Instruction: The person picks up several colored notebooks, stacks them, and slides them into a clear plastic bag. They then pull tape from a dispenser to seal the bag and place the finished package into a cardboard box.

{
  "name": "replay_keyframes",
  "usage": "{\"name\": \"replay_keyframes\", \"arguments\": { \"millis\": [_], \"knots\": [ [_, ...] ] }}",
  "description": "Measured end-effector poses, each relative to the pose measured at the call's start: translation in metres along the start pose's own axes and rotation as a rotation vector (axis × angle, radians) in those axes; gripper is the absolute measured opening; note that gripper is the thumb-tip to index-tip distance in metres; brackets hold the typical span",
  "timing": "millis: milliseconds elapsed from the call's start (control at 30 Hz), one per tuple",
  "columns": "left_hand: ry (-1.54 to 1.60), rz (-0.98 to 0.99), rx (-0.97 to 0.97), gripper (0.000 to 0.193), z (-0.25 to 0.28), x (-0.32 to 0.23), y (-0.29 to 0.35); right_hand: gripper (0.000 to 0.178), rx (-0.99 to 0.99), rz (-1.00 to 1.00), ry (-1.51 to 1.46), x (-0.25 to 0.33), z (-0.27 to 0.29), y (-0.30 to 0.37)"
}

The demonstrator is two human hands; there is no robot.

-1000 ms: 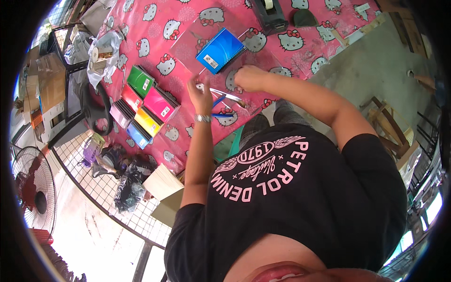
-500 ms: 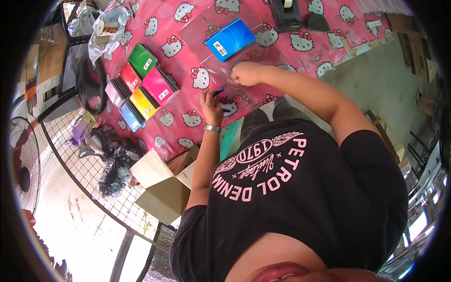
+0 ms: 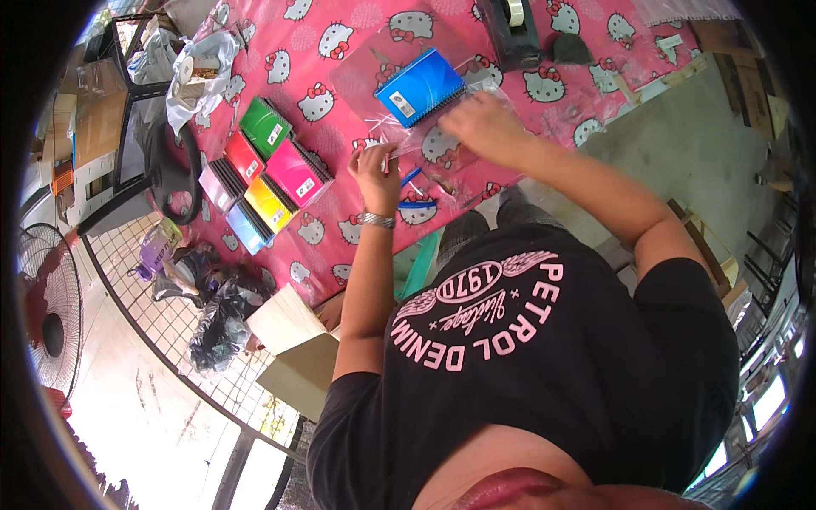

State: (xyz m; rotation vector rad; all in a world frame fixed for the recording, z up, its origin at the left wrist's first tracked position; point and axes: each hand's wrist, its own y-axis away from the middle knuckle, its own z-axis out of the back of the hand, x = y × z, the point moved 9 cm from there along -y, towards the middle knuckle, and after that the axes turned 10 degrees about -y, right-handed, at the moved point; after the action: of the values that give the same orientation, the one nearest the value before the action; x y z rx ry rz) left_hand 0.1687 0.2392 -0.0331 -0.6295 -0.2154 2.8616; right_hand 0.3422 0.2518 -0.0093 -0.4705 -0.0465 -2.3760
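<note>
A blue spiral notebook lies on a sheet of clear plastic spread over the pink patterned tablecloth. My right hand is just right of the notebook's lower corner, fingers curled on the plastic, which bunches beside it. Left of it, my left hand is raised at the sheet's near edge; its fingers are bent together and seem to pinch the plastic. Between my hands and nearer to me lies what looks like a pair of blue-handled scissors.
Several small spiral notebooks in mixed colours, among them a pink one, stand grouped at the left. A black tape dispenser is at the far side, beside a dark rounded object. White plastic bags lie at the far left.
My right hand has moved up and to the right, closer to the notebook, shifting the plastic. My left hand has risen from the blue scissor handles to the sheet's edge. The whole view has shifted slightly.
</note>
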Motion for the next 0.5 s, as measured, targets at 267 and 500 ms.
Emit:
{"name": "replay_keyframes", "arguments": {
  "millis": [267, 500],
  "knots": [
    [-0.2, 0.068, -0.304, 0.035, 0.01, -0.028, -0.023, 0.012, 0.206, -0.38, -0.632, -0.15, 0.005, -0.057],
    [-0.419, -0.147, 0.251, 0.076, -0.08, -0.077, -0.02, 0.026, 0.202, -0.701, -1.05, -0.164, -0.044, -0.057]
  ]
}}
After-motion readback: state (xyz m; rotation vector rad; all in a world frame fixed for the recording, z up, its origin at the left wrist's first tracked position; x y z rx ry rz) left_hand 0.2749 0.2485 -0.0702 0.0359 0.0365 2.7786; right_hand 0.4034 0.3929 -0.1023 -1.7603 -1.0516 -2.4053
